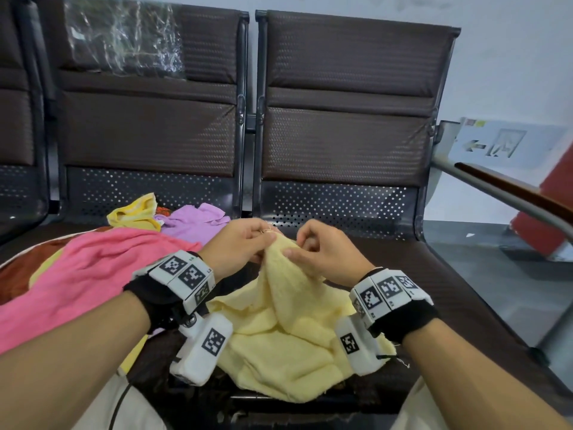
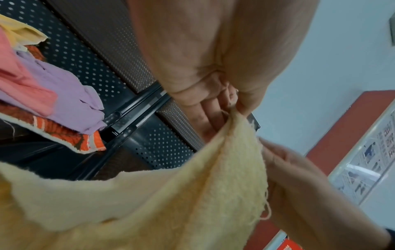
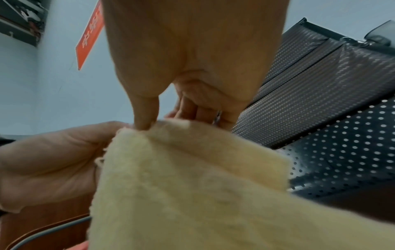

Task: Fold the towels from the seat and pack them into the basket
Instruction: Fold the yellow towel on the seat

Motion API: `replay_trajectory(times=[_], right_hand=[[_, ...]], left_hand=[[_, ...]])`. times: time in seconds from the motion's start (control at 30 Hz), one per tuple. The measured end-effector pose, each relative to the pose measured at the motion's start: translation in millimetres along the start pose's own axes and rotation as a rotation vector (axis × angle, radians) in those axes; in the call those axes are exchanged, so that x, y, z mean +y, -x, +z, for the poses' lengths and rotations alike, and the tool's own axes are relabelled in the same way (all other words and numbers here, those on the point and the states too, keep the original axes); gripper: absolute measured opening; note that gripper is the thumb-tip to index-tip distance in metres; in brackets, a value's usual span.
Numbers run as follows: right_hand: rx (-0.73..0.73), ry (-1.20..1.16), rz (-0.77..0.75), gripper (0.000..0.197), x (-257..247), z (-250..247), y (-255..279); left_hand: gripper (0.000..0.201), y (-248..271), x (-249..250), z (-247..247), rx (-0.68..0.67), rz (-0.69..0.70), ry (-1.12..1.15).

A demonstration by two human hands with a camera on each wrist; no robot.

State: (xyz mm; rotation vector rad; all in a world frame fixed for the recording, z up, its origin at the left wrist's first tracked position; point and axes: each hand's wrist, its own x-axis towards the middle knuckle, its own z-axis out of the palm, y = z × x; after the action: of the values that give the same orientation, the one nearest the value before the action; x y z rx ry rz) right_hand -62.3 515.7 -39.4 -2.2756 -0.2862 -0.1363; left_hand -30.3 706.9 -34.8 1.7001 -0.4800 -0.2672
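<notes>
A pale yellow towel (image 1: pixel 288 333) hangs bunched over the front of the dark seat (image 1: pixel 449 293), lifted at one corner. My left hand (image 1: pixel 245 240) pinches that corner from the left, thumb against fingers. My right hand (image 1: pixel 313 246) pinches the same raised edge just to the right, the two hands almost touching. The left wrist view shows the pale yellow towel (image 2: pixel 171 203) drooping from my left hand (image 2: pixel 233 104). From the right wrist, my right hand (image 3: pixel 153 121) has its thumb pressed on the fold of the pale yellow towel (image 3: pixel 192 186). No basket is in view.
A pink towel (image 1: pixel 93 268) lies on the left seat, with a lilac towel (image 1: pixel 192 221), a bright yellow towel (image 1: pixel 136 212) and an orange-brown patterned cloth (image 2: pixel 64 133) behind it. Chair backs (image 1: pixel 341 97) rise ahead. A metal armrest (image 1: pixel 511 197) slants at the right.
</notes>
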Motion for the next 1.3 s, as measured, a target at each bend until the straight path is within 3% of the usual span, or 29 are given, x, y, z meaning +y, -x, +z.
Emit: replay_trajectory(times=[0.1,0.17,0.3,0.37,0.43,0.5,0.6,0.7,0.8,1.0,1.17,1.3], right_hand=[[-0.232,0.206,0.006,0.027,7,-3,10],[-0.279,0.393,0.007,0.032,11,-7,16],[-0.047,0.423,0.095,0.02,8,-20,22],[0.044,0.351,0.1,0.036,1,-21,26],[0.041,0.413,0.087,0.038,-7,-21,30],[0.01,0.552,0.045,0.021,-14,-21,33],[-0.038,0.677,0.003,0.018,-21,-24,37],[-0.072,0.629,0.025,0.018,-33,-26,43],[-0.076,0.477,0.113,0.013,-54,-30,53],[0.146,0.504,0.032,0.006,-107,-60,50],[0.392,0.352,0.009,0.005,-138,-85,14],[0.426,0.299,0.033,0.011,-140,-95,-28]], left_hand=[[0.018,2,2,-12,0.082,0.009,0.017],[0.017,6,3,-18,0.083,-0.003,0.011],[0.018,18,5,-19,-0.002,-0.015,-0.026],[0.018,22,8,-21,-0.004,-0.018,-0.046],[0.018,27,11,-24,-0.029,-0.016,-0.076],[0.021,31,14,-25,-0.103,-0.021,-0.13],[0.031,38,15,-26,-0.164,0.001,-0.362],[0.031,45,22,-28,-0.096,0.14,-0.663],[0.023,57,34,-29,0.032,0.228,-0.771],[0.012,69,59,-30,0.302,0.286,-0.616],[0.012,50,99,-44,0.41,0.255,-0.498],[0.017,15,124,-67,0.459,0.201,-0.53]])
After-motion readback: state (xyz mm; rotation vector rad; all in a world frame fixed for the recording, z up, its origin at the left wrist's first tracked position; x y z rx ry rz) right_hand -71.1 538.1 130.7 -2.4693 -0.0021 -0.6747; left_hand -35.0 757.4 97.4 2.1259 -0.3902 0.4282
